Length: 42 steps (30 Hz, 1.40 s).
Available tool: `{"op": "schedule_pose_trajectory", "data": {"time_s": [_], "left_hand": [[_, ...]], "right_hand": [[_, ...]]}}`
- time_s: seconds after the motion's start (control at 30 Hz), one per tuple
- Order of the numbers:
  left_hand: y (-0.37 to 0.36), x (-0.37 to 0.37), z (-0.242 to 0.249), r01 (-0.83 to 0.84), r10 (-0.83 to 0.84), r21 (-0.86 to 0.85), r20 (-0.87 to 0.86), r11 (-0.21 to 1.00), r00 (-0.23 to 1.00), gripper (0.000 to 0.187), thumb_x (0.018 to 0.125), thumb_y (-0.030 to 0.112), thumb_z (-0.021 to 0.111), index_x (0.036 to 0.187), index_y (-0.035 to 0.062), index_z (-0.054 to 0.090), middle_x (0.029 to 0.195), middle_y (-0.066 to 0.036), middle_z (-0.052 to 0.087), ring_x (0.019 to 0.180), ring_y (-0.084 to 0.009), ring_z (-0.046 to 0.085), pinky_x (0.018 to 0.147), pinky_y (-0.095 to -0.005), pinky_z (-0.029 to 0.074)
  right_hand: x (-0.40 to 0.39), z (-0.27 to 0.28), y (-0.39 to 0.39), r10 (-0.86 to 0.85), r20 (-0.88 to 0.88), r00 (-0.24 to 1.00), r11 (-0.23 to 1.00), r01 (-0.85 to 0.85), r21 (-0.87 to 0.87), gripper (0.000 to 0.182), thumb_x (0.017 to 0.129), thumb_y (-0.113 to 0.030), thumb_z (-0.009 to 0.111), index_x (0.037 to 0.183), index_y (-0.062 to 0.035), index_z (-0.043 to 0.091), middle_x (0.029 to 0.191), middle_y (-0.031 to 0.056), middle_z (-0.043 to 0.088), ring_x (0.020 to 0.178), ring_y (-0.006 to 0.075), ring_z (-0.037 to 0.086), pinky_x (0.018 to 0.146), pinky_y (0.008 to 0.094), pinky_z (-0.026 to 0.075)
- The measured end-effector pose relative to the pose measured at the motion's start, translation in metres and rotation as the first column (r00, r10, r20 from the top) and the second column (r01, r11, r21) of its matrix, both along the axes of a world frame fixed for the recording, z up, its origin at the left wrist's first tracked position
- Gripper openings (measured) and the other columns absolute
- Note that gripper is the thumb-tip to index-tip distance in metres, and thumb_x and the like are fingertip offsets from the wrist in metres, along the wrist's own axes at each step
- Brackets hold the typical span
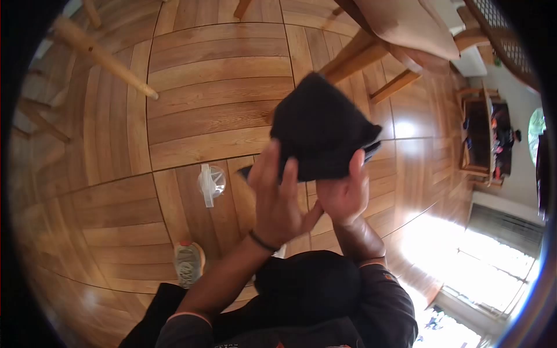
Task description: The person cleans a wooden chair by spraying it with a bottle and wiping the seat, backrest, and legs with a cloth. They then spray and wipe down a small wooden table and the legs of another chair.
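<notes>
A folded black cloth (322, 127) is held up above the wooden floor, in front of my body. On its lower left side my left hand (278, 203) lies against it with the fingers spread and pointing up; a dark band circles that wrist. My right hand (346, 194) grips the cloth's lower right edge, thumb up on the near face, its other fingers mostly hidden. The two hands are close together below the cloth. Left of them, on the floor, sits a clear plastic container (213, 181) with a whitish strip along its side.
Wooden furniture legs (110, 61) stand at the upper left. At the upper right are a chair and a person's bare leg (406, 29). A shelf with items (487, 136) stands at the far right, near a bright window (493, 267). My shoe (188, 264) is at the lower left.
</notes>
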<state>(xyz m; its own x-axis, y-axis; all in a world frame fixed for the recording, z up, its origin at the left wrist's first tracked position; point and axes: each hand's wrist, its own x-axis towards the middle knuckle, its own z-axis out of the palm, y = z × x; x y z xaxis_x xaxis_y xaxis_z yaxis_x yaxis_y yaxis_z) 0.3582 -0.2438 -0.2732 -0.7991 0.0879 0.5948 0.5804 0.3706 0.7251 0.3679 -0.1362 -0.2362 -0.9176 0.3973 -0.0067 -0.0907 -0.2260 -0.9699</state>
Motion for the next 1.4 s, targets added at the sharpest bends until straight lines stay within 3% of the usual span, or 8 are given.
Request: {"op": "schedule_pose_trajectory", "data": {"time_s": [0.13, 0.27, 0.33, 0.53, 0.7, 1.03, 1.17, 1.4], "left_hand": [[0.026, -0.054, -0.027, 0.021, -0.087, 0.238, 0.271, 0.971, 0.959, 0.033, 0.091, 0.027, 0.064, 0.107, -0.0009, 0.062, 0.11, -0.019, 0.064, 0.092, -0.032, 0.064, 0.08, -0.0418, 0.048], [0.033, -0.105, 0.017, -0.189, -0.59, 0.785, 0.579, 0.59, 0.563, 0.032, 0.097, 0.035, 0.056, 0.098, 0.0033, 0.06, 0.081, -0.013, 0.064, 0.075, -0.0313, 0.059, 0.071, -0.0398, 0.044], [0.048, -0.128, 0.041, 0.026, -0.548, 0.735, 0.481, 0.678, 0.684, 0.034, 0.099, 0.037, 0.053, 0.093, 0.0049, 0.06, 0.081, -0.011, 0.064, 0.074, -0.0326, 0.059, 0.07, -0.041, 0.044], [0.124, -0.165, 0.036, 0.256, -0.251, 0.212, -0.05, 0.943, 0.967, 0.029, 0.097, 0.022, 0.049, 0.113, 0.0014, 0.061, 0.107, -0.019, 0.066, 0.107, -0.0367, 0.063, 0.091, -0.0442, 0.049], [0.112, -0.23, 0.062, 0.688, -0.783, 0.374, 0.309, 0.622, 0.539, 0.037, 0.1, 0.016, 0.039, 0.13, 0.0066, 0.057, 0.133, -0.019, 0.058, 0.124, -0.0333, 0.055, 0.106, -0.044, 0.043], [0.111, -0.172, 0.027, 0.441, -0.429, 0.101, -0.118, 0.892, 0.895, 0.024, 0.093, 0.024, 0.051, 0.096, 0.0098, 0.07, 0.088, -0.01, 0.068, 0.104, -0.0263, 0.062, 0.093, -0.0444, 0.048], [0.117, -0.139, 0.02, 0.152, -0.215, 0.626, 0.026, 0.765, 0.976, 0.033, 0.094, 0.029, 0.047, 0.079, 0.0085, 0.068, 0.083, -0.011, 0.067, 0.095, -0.0301, 0.063, 0.091, -0.0489, 0.044], [0.129, -0.172, 0.041, 0.417, -0.357, 0.407, -0.219, 0.812, 0.908, 0.014, 0.092, 0.016, 0.055, 0.087, 0.0053, 0.063, 0.08, -0.013, 0.062, 0.083, -0.0317, 0.061, 0.075, -0.0443, 0.046]], "right_hand": [[-0.032, 0.045, 0.025, 0.233, 0.081, 0.969, 0.57, -0.203, 0.796, 0.091, 0.098, -0.068, 0.012, 0.136, 0.0042, 0.052, 0.146, 0.0213, 0.041, 0.143, 0.0338, 0.025, 0.117, 0.0483, 0.015], [-0.059, 0.118, 0.068, -0.085, -0.368, 0.926, 0.199, 0.378, 0.904, 0.081, 0.103, -0.059, 0.016, 0.12, 0.0031, 0.064, 0.12, 0.0164, 0.065, 0.12, 0.0281, 0.056, 0.108, 0.0427, 0.036], [-0.087, 0.144, 0.091, -0.304, -0.457, 0.836, -0.089, 0.453, 0.887, 0.055, 0.106, -0.034, 0.027, 0.116, 0.0024, 0.066, 0.118, 0.0151, 0.065, 0.113, 0.0273, 0.059, 0.104, 0.041, 0.04], [-0.181, 0.138, 0.225, -0.608, -0.078, 0.79, 0.377, 0.373, 0.848, 0.038, 0.093, -0.013, 0.049, 0.128, 0.0046, 0.05, 0.117, 0.02, 0.06, 0.108, 0.027, 0.061, 0.095, 0.0379, 0.048], [-0.174, 0.131, 0.222, -0.528, -0.037, 0.848, 0.545, 0.372, 0.751, 0.042, 0.092, -0.015, 0.053, 0.129, 0.0037, 0.046, 0.121, 0.0204, 0.057, 0.107, 0.0252, 0.063, 0.088, 0.0342, 0.053], [-0.168, 0.131, 0.227, -0.617, -0.105, 0.78, 0.328, 0.376, 0.867, 0.032, 0.092, -0.017, 0.058, 0.119, 0.0001, 0.058, 0.105, 0.0143, 0.066, 0.091, 0.0205, 0.067, 0.078, 0.0311, 0.056], [-0.168, 0.134, 0.178, -0.638, -0.082, 0.766, 0.43, 0.442, 0.787, 0.036, 0.089, -0.018, 0.065, 0.12, 0.0005, 0.059, 0.104, 0.014, 0.067, 0.088, 0.0203, 0.069, 0.074, 0.0311, 0.057], [-0.166, 0.138, 0.205, -0.538, -0.051, 0.842, 0.32, 0.259, 0.911, 0.041, 0.087, -0.014, 0.069, 0.122, 0.0047, 0.059, 0.108, 0.0157, 0.067, 0.09, 0.0218, 0.068, 0.077, 0.0323, 0.057]]}}
